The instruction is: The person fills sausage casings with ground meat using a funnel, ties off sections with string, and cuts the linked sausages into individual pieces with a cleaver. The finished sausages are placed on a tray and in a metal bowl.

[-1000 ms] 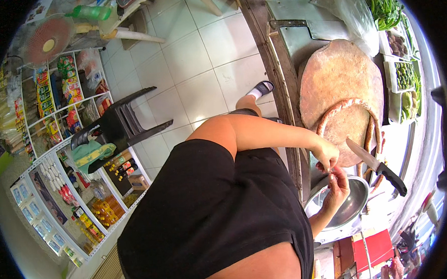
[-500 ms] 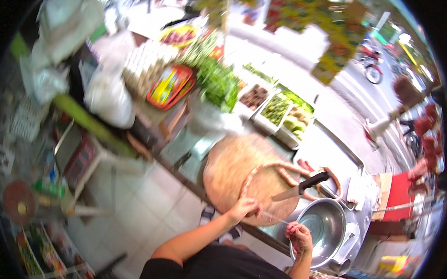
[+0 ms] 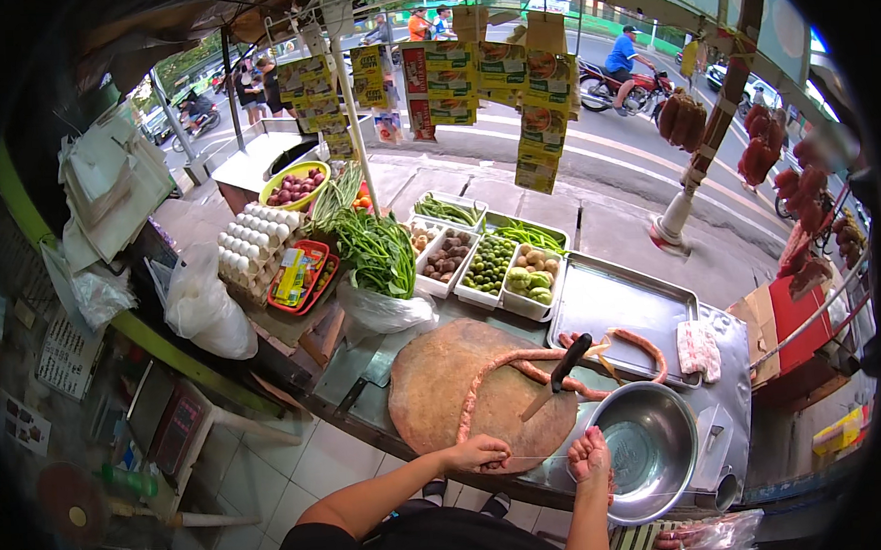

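A long rope of raw sausage (image 3: 479,379) curves over a round wooden chopping block (image 3: 425,369) and onto a metal tray behind it. My left hand (image 3: 480,454) is closed in a pinch at the sausage's near end, at the block's front edge. A thin pale string (image 3: 537,457) runs taut from it to my right hand (image 3: 590,455), whose fingers are closed on the string beside a steel basin (image 3: 649,443). Between the hands and the tray, a black-handled knife (image 3: 566,368) stands tilted on the block, apart from both hands.
The metal tray (image 3: 623,292) holds part of the sausage; a pale folded cloth (image 3: 697,350) lies at its right. Behind the block are leafy greens (image 3: 375,248) and several white bins of vegetables (image 3: 482,273). Eggs (image 3: 259,234) sit at the left. Sausage bunches (image 3: 683,122) hang at the right.
My view has lifted toward the street and is sharper. Both hands stay closed by the block's front edge; the string between them, slanted before, now runs nearly level.
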